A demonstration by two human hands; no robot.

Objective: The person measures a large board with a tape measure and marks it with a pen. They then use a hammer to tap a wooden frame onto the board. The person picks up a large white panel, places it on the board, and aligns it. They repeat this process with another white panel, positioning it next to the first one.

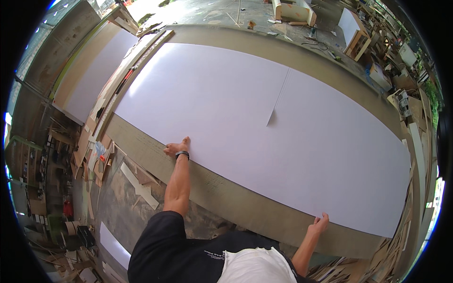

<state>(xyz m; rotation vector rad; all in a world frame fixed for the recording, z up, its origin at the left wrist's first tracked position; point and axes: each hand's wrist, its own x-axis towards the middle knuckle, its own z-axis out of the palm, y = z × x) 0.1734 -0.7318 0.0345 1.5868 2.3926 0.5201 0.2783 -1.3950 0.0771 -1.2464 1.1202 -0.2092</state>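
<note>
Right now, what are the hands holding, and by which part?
Both hands grip the large white sheet by its near long edge: the left hand around mid-length, the right hand close to the near right corner.

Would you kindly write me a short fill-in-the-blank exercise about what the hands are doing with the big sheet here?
1. Both hands grip the near edge of a large ____ sheet.
2. The left hand wears a dark ____ at the wrist.
3. The sheet lies on a wide ____ board.
4. The right hand holds the sheet near its ____ end.

Missing words: white; band; brown; right
</note>
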